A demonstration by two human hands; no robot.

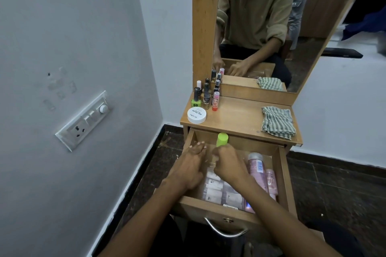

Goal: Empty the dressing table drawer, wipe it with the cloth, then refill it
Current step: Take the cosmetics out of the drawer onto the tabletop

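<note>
The wooden drawer (284, 175) is pulled out below the dressing table top (236, 117). My right hand (228, 162) grips a bottle with a lime green cap (222, 139) inside the drawer. My left hand (193, 162) reaches into the drawer's left side, fingers fairly straight, palm down. A pink bottle (258, 170) and a smaller pink one (271, 179) lie at the right of the drawer; several pale tubes (215, 189) lie near its front. A striped cloth (278, 122) lies folded on the table top at the right.
Several nail polish bottles (205, 95), a white round tub (196, 115) and a pink lip balm (215, 101) stand at the table top's left. A mirror (261, 27) rises behind. The wall with a switch panel (83, 120) is close on the left.
</note>
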